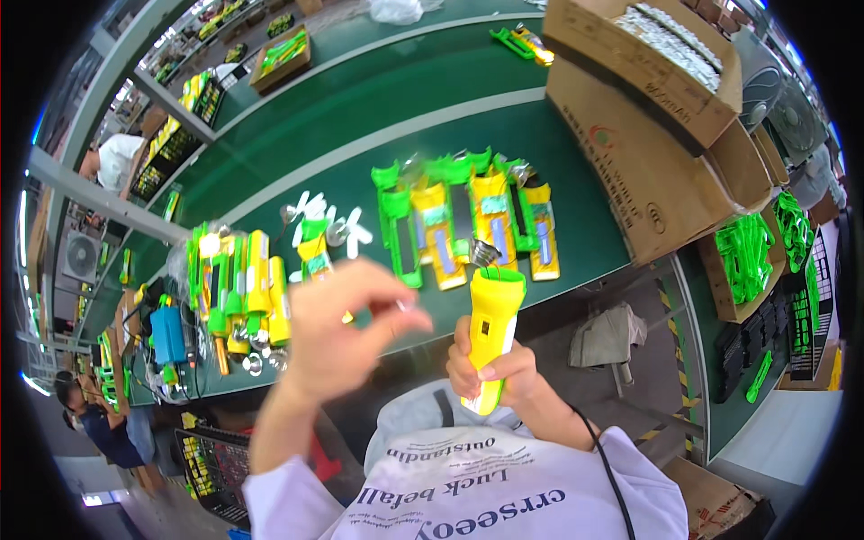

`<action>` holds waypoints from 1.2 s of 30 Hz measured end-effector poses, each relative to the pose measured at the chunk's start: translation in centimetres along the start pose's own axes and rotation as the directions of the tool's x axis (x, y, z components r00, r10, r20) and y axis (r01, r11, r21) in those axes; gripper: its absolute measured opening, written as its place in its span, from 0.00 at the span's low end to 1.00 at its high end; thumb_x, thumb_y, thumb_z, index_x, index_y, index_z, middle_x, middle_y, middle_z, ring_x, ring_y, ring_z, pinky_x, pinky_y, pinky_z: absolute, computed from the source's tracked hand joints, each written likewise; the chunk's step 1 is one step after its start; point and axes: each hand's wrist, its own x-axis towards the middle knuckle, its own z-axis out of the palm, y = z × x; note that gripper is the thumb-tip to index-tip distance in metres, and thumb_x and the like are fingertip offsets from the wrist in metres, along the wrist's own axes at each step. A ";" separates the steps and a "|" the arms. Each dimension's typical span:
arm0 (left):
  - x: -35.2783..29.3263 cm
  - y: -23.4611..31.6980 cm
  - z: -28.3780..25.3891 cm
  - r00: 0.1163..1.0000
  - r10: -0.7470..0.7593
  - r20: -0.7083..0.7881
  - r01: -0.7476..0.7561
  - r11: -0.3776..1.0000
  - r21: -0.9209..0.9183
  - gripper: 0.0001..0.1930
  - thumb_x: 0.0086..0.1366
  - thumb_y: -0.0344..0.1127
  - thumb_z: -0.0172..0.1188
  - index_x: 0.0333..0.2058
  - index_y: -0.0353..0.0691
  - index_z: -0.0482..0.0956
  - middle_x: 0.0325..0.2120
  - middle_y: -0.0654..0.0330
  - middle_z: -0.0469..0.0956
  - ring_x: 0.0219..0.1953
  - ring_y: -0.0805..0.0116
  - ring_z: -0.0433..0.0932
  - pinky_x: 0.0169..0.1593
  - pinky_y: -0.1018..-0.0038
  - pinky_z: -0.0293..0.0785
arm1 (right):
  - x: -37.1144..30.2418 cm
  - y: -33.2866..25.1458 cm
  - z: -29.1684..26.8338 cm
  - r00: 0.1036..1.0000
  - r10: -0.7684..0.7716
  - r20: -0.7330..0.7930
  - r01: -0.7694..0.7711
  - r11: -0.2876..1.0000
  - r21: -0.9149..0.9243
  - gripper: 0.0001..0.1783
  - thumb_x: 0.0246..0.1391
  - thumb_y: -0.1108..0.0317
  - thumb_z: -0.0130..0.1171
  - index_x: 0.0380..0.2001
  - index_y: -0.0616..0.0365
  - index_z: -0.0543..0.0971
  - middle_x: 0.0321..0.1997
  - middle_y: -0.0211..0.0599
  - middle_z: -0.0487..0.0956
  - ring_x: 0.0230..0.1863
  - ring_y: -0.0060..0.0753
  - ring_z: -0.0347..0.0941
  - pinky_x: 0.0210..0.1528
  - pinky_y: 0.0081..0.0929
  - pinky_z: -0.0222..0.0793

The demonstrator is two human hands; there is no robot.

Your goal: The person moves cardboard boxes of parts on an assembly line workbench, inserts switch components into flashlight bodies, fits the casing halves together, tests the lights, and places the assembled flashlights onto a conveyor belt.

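Note:
My right hand is wrapped round a yellow flashlight body, held upright in front of my shirt. A silvery reflector cup sticks up, tilted, at its top, with thin wire showing beneath it. To the left of the flashlight, my left hand is raised, thumb and forefinger curled together. Something small and pale may be at its fingertips, but blur hides what it is. Beyond both hands, several half-assembled yellow and green flashlight shells lie in a row on the green bench.
More yellow and green flashlights lie at the left, near white fan-like pieces and a blue tool. Large cardboard boxes stand at the right on the bench. Green parts fill a box farther right. Another person sits far left.

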 end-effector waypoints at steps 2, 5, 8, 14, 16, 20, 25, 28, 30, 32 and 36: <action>-5.4 -2.7 2.3 0.977 -0.197 -0.078 0.173 0.954 -0.244 0.08 0.50 0.17 0.67 0.29 0.31 0.78 0.25 0.57 0.79 0.26 0.72 0.79 0.33 0.79 0.76 | 1.8 1.0 0.5 0.996 0.090 0.026 -0.091 0.994 0.054 0.22 0.37 0.75 0.63 0.37 0.58 0.66 0.21 0.37 0.67 0.19 0.31 0.65 0.23 0.29 0.64; -9.5 -4.1 4.1 0.940 -0.323 -0.107 0.229 0.834 -0.502 0.06 0.52 0.16 0.65 0.28 0.28 0.77 0.25 0.56 0.79 0.26 0.72 0.79 0.31 0.80 0.76 | 2.3 3.2 1.9 0.987 0.160 0.031 -0.162 0.985 0.066 0.21 0.38 0.74 0.62 0.37 0.58 0.65 0.20 0.37 0.66 0.19 0.31 0.65 0.23 0.29 0.64; -10.9 -3.9 3.7 0.902 -0.419 -0.105 0.248 0.701 -0.669 0.05 0.55 0.16 0.63 0.30 0.28 0.77 0.28 0.56 0.77 0.30 0.73 0.79 0.33 0.80 0.76 | 2.5 4.7 2.8 0.980 0.198 0.001 -0.198 0.980 -0.026 0.23 0.37 0.72 0.59 0.40 0.62 0.65 0.19 0.40 0.67 0.19 0.34 0.65 0.22 0.30 0.61; -11.3 -5.1 2.8 0.920 -0.392 -0.016 0.237 0.589 -0.773 0.04 0.55 0.17 0.62 0.31 0.29 0.78 0.31 0.59 0.73 0.30 0.74 0.77 0.35 0.81 0.73 | 3.0 6.8 2.4 0.950 0.312 -0.001 -0.312 0.949 0.050 0.19 0.37 0.75 0.60 0.36 0.60 0.68 0.20 0.38 0.68 0.19 0.31 0.67 0.22 0.29 0.63; -11.3 -5.3 3.0 0.931 -0.361 -0.056 0.214 0.662 -0.719 0.04 0.55 0.18 0.63 0.30 0.30 0.78 0.30 0.59 0.74 0.29 0.75 0.75 0.33 0.81 0.71 | 2.8 6.7 2.3 0.948 0.319 -0.011 -0.318 0.947 0.047 0.19 0.37 0.75 0.59 0.36 0.60 0.68 0.20 0.38 0.68 0.19 0.32 0.66 0.22 0.29 0.63; -11.3 -5.4 3.3 0.921 -0.379 -0.086 0.232 0.713 -0.662 0.04 0.55 0.21 0.64 0.30 0.33 0.79 0.26 0.62 0.74 0.24 0.78 0.72 0.28 0.82 0.66 | 3.0 6.9 2.1 0.949 0.315 -0.013 -0.314 0.949 0.035 0.19 0.36 0.73 0.58 0.36 0.62 0.70 0.19 0.38 0.69 0.18 0.32 0.66 0.21 0.29 0.63; -11.1 -5.1 3.9 0.881 -0.470 -0.056 0.267 0.591 -0.761 0.05 0.57 0.22 0.64 0.31 0.33 0.76 0.25 0.63 0.73 0.23 0.82 0.71 0.28 0.84 0.66 | 3.0 6.7 2.4 0.957 0.285 -0.060 -0.283 0.958 0.036 0.19 0.36 0.73 0.58 0.36 0.65 0.70 0.18 0.39 0.68 0.18 0.33 0.67 0.21 0.30 0.63; -11.3 -4.9 4.2 0.887 -0.452 -0.098 0.236 0.624 -0.745 0.06 0.58 0.23 0.64 0.31 0.33 0.75 0.25 0.65 0.73 0.23 0.83 0.71 0.27 0.85 0.65 | 3.0 6.6 2.5 0.958 0.285 -0.031 -0.286 0.958 -0.023 0.19 0.36 0.73 0.58 0.36 0.65 0.69 0.18 0.40 0.69 0.18 0.33 0.67 0.21 0.29 0.64; -11.4 -4.9 4.4 0.877 -0.443 -0.183 0.228 0.721 -0.654 0.05 0.57 0.23 0.64 0.30 0.33 0.75 0.24 0.64 0.73 0.21 0.82 0.71 0.25 0.85 0.65 | 3.0 6.5 3.2 0.956 0.273 -0.110 -0.280 0.958 -0.054 0.19 0.35 0.73 0.58 0.35 0.66 0.69 0.18 0.39 0.69 0.17 0.32 0.67 0.21 0.29 0.64; -11.3 -5.1 4.2 0.907 -0.355 -0.228 0.175 0.809 -0.561 0.06 0.57 0.23 0.65 0.28 0.34 0.75 0.23 0.63 0.73 0.20 0.81 0.70 0.24 0.85 0.65 | 2.9 6.4 3.3 0.946 0.287 -0.149 -0.302 0.949 -0.090 0.19 0.36 0.73 0.58 0.35 0.66 0.69 0.18 0.39 0.69 0.16 0.32 0.66 0.20 0.28 0.63; -12.0 -4.9 4.6 0.926 -0.283 -0.251 0.135 0.867 -0.479 0.09 0.56 0.22 0.65 0.23 0.34 0.73 0.22 0.61 0.73 0.19 0.77 0.70 0.22 0.84 0.64 | 2.5 6.5 4.7 0.917 0.295 -0.267 -0.341 0.929 -0.143 0.17 0.37 0.75 0.58 0.34 0.64 0.70 0.15 0.37 0.68 0.14 0.30 0.64 0.18 0.28 0.62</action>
